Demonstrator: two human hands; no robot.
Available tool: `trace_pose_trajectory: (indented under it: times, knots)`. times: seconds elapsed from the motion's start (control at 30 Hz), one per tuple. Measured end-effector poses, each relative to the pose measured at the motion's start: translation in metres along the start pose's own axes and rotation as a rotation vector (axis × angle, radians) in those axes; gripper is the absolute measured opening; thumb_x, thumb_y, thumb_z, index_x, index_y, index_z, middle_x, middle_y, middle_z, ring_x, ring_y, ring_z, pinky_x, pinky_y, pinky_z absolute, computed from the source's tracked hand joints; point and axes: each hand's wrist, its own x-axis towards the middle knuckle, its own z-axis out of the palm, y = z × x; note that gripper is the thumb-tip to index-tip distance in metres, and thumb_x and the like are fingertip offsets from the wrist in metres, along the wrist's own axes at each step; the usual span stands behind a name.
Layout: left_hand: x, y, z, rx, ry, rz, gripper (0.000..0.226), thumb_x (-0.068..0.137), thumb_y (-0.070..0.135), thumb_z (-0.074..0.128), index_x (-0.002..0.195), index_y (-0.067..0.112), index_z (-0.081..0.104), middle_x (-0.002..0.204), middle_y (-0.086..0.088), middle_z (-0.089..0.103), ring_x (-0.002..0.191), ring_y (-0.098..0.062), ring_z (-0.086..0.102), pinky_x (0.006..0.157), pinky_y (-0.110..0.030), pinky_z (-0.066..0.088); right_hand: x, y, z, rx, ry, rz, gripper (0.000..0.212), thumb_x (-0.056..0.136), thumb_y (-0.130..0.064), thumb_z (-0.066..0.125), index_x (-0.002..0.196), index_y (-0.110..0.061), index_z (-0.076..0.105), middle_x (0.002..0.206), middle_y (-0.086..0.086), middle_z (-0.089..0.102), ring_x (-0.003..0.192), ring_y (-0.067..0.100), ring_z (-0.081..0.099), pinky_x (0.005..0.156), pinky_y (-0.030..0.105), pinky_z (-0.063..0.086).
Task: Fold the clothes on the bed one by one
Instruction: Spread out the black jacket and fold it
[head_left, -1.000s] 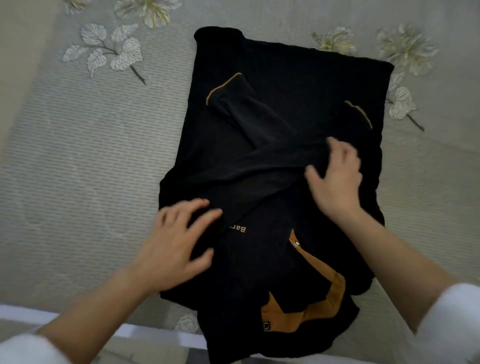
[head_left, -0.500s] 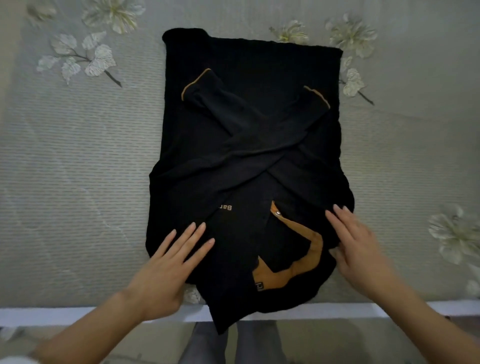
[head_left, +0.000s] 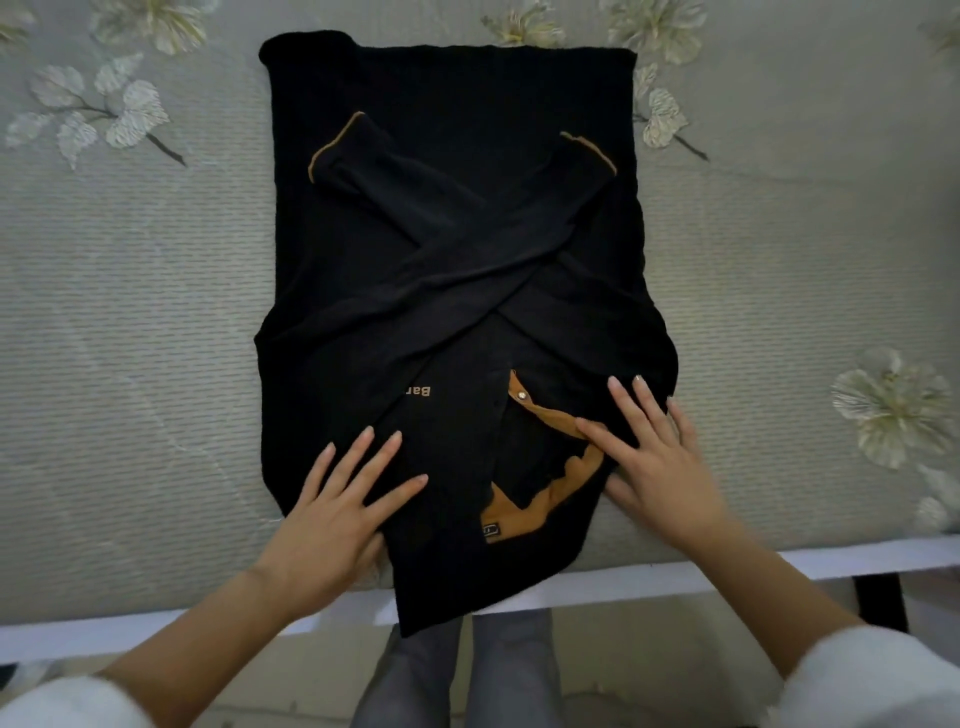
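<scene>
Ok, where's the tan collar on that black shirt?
In the head view, the tan collar sits at the near end of the black shirt, right of centre, with the right hand resting its thumb on it.

Head camera looks steeply down, close over the bed (head_left: 156, 364).

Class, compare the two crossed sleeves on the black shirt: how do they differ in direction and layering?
The left-pointing sleeve ends in a cuff at upper left; the right-pointing sleeve ends at upper right. Where they cross, the right-pointing sleeve seems to lie over the left-pointing sleeve. Both are black with tan cuff trim, folded across the black shirt.
</scene>
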Motion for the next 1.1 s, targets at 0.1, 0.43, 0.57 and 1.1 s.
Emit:
trace_pose_trajectory:
  times: [0.1,0.43,0.57,1.1]
  knots:
    - [0.010,-0.012,-0.002,-0.254,0.035,-0.065,0.047,0.086,0.020,0.039,0.127,0.027,0.059,0.152,0.006,0.030,0.146,-0.024,0.016,0.118,-0.037,0.009,0.018,-0.001,-0.008,0.288,-0.038,0.068,0.037,0.086,-0.020,0.064,0.123,-0.020,0.062,0.149,0.008,0.041,0.144,0.022,0.025,0.115,0.037,0.020]
    - [0.030,-0.018,-0.041,-0.661,0.178,-0.411,0.068,0.092,0.042,0.051,0.034,0.017,0.028,0.028,0.004,0.035,0.035,-0.009,0.046,0.046,-0.015,0.035,0.041,-0.006,-0.030,0.777,-0.052,0.449,0.033,0.084,-0.022,0.049,0.053,-0.019,0.041,0.049,-0.010,0.047,0.051,0.009,0.046,0.051,0.029,0.033]
    - [0.016,-0.013,-0.052,-0.708,-0.067,-0.387,0.070,0.074,0.071,0.044,0.038,0.014,0.024,0.031,0.004,0.029,0.033,-0.010,0.033,0.041,-0.019,0.031,0.017,0.000,-0.037,0.877,-0.310,0.448,0.035,0.079,-0.014,0.056,0.047,-0.021,0.044,0.044,-0.009,0.044,0.044,0.004,0.042,0.046,0.022,0.032]
    - [0.038,-0.046,-0.105,-0.683,-0.039,-0.345,0.009,0.078,0.012,0.070,0.074,0.015,0.063,0.067,0.004,0.068,0.065,-0.008,0.065,0.061,-0.027,0.051,0.046,0.007,-0.081,1.071,-0.148,0.459,0.024,0.072,-0.020,0.061,0.054,-0.007,0.052,0.054,0.001,0.048,0.052,0.013,0.047,0.053,0.030,0.032]
